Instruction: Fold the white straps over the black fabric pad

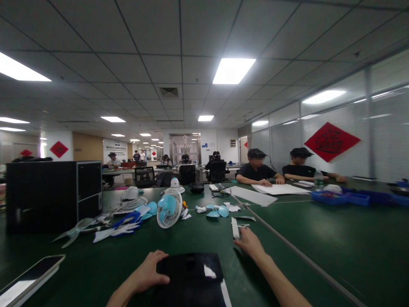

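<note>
The person's left hand [151, 271] holds the far left corner of the shiny black case [188, 279], thumb on top. Beyond the case's right side, the right hand [249, 242] pinches a white strip [234, 227] near its bottom end.

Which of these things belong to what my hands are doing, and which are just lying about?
Seemingly in use:
glossy black object, touched by your left hand
white strip, apparently in your right hand

Lying about:
white fan
gloves
black computer tower
phone-like device
blue trays
</note>
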Motion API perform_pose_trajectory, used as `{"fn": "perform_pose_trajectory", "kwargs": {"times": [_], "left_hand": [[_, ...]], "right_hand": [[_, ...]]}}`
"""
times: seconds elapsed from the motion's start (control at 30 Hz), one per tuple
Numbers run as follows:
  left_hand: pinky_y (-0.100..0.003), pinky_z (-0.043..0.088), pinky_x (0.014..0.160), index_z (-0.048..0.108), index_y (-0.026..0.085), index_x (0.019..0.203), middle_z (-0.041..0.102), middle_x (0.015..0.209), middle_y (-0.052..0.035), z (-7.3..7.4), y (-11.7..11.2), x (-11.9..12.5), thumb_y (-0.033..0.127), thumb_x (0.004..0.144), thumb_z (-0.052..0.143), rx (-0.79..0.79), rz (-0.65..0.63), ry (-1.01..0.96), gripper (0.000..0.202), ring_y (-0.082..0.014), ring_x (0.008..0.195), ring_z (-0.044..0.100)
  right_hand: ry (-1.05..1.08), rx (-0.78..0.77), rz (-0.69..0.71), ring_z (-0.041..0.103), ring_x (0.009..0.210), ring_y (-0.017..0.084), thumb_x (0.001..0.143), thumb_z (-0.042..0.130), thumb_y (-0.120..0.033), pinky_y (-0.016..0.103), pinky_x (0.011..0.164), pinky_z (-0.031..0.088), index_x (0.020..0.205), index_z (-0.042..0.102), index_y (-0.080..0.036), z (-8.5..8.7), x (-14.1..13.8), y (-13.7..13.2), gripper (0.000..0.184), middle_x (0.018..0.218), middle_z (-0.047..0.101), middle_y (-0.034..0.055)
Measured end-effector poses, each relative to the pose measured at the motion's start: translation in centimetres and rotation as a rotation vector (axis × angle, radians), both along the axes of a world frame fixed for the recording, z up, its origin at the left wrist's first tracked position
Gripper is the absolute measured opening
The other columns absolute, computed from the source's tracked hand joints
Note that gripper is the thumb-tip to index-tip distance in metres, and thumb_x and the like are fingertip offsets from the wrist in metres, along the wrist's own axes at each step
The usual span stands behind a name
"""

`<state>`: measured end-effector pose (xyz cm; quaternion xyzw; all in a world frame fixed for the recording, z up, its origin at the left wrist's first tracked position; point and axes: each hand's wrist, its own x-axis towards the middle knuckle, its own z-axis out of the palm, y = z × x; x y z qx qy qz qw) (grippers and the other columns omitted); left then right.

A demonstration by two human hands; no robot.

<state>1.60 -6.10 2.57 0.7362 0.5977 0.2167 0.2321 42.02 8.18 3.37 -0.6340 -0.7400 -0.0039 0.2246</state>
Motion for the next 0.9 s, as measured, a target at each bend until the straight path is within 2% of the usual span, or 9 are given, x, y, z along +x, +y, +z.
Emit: {"fn": "perform_pose_trajectory", "kwargs": {"times": [0.1,0.3,0.57,0.9], "left_hand": [[-0.039,0.033,0.107,0.050,0.018,0.134,0.048,0.137,-0.0121,0.1,0.0,0.2,0.059,0.062,0.069,0.024,-0.004,0.004,0.085,-0.0313,0.124,0.043],[-0.038,0.032,0.108,0.050,0.016,0.134,0.046,0.139,-0.0131,0.4,-0.3,0.5,0.058,0.062,0.070,0.011,0.014,0.010,0.085,-0.0311,0.127,0.041],[-0.036,0.032,0.108,0.049,0.018,0.135,0.046,0.139,-0.0113,0.6,-0.5,0.5,0.059,0.063,0.070,-0.002,0.014,-0.003,0.085,-0.0296,0.127,0.042],[-0.038,0.031,0.109,0.048,0.019,0.136,0.044,0.142,-0.0106,-0.4,0.2,-0.4,0.063,0.061,0.070,0.012,0.009,-0.012,0.089,-0.0300,0.128,0.040]], "right_hand": [[-0.024,-0.023,-0.014,0.063,0.096,0.027,0.074,0.067,-0.031,0.031,0.078,0.043,0.100,0.063,-0.012,-0.3,-0.1,0.0,0.032,0.106,0.065,0.0159],[-0.068,-0.044,-0.038,0.064,0.095,0.026,0.082,0.056,-0.028,0.031,0.075,0.043,0.092,0.065,-0.014,-0.3,0.1,-0.1,0.020,0.103,0.067,0.0162],[-0.051,-0.057,-0.091,0.067,0.090,0.028,0.080,0.046,-0.021,0.032,0.069,0.043,0.086,0.067,-0.016,0.1,-0.1,-0.2,0.022,0.099,0.070,0.0159],[0.016,-0.042,-0.165,0.068,0.085,0.028,0.080,0.044,-0.019,0.032,0.066,0.043,0.085,0.069,-0.016,0.9,0.8,-0.1,0.025,0.095,0.072,0.0174]]}}
